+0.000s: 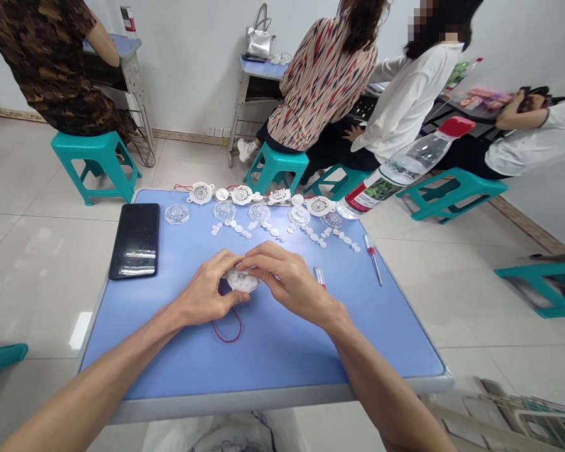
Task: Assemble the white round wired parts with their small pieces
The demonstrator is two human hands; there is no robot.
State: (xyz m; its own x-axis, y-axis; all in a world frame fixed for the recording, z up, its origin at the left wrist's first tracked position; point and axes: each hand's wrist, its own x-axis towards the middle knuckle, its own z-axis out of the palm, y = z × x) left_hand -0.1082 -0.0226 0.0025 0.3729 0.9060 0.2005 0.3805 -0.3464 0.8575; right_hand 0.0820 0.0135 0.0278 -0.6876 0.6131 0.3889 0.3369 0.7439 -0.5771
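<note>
In the middle of the blue desk, my left hand grips a round white plastic gear housing by its left side, thumb along the near edge. The fingertips of my right hand are pinched together over its top; whatever small part they hold is hidden. A red wire loops on the desk just below the housing. Beyond my hands lie clear plastic covers and small white gears in clusters. Along the far edge stand several similar white housings with coiled or gear parts inside.
A black phone lies at the desk's left. On the right are a screwdriver, a second clear handle partly behind my right hand, and a tilted-looking water bottle at the far corner. People sit on green stools beyond.
</note>
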